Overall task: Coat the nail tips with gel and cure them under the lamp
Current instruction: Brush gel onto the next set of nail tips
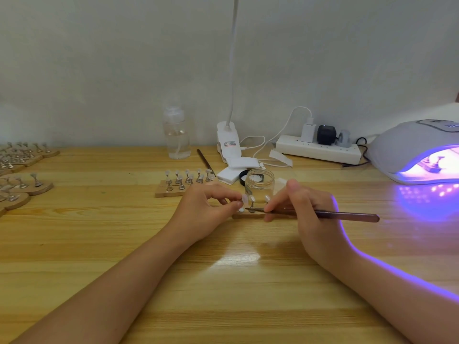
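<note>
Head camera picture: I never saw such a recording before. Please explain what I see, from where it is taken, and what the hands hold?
The one picture comes from a camera on the person's head, looking down at a wooden table. The left hand pinches a nail tip above a small wooden stand. The right hand holds a brush. Behind them stands an open glass jar. At right glows a purple curing lamp. More stands with tips wait at left.
</note>
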Action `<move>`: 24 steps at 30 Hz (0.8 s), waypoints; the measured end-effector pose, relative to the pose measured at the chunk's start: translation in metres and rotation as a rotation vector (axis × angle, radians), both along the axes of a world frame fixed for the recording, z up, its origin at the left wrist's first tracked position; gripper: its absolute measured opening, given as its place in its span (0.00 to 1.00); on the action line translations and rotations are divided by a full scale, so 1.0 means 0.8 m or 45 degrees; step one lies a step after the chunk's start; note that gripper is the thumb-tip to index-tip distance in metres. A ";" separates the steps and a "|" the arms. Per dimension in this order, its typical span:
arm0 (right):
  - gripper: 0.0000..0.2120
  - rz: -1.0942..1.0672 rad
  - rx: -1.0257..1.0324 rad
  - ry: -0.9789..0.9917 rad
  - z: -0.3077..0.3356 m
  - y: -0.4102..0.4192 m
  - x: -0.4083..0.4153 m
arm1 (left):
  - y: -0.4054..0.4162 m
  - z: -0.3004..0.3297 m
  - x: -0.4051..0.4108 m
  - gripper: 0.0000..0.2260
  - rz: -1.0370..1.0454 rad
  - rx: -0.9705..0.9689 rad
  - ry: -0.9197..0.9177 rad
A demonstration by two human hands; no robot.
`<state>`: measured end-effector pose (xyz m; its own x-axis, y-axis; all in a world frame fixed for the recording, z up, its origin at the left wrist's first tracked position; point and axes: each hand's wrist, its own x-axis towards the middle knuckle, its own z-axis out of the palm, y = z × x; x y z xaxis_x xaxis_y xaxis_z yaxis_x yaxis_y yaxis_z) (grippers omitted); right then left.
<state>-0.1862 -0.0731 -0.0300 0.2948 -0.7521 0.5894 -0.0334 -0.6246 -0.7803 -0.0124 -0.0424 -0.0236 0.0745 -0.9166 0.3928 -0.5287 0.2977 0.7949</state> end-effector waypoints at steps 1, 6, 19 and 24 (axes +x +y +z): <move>0.20 -0.003 -0.016 -0.014 0.001 0.001 0.000 | 0.000 0.000 0.000 0.09 0.001 0.000 0.001; 0.21 -0.077 -0.059 0.178 0.003 -0.001 0.001 | 0.000 0.001 0.000 0.07 -0.004 0.012 -0.009; 0.20 -0.024 -0.017 0.132 0.000 0.000 0.002 | -0.002 -0.002 0.001 0.10 0.011 0.036 0.026; 0.21 0.016 -0.006 0.044 0.002 0.002 0.000 | -0.003 -0.002 0.002 0.08 0.015 0.034 0.005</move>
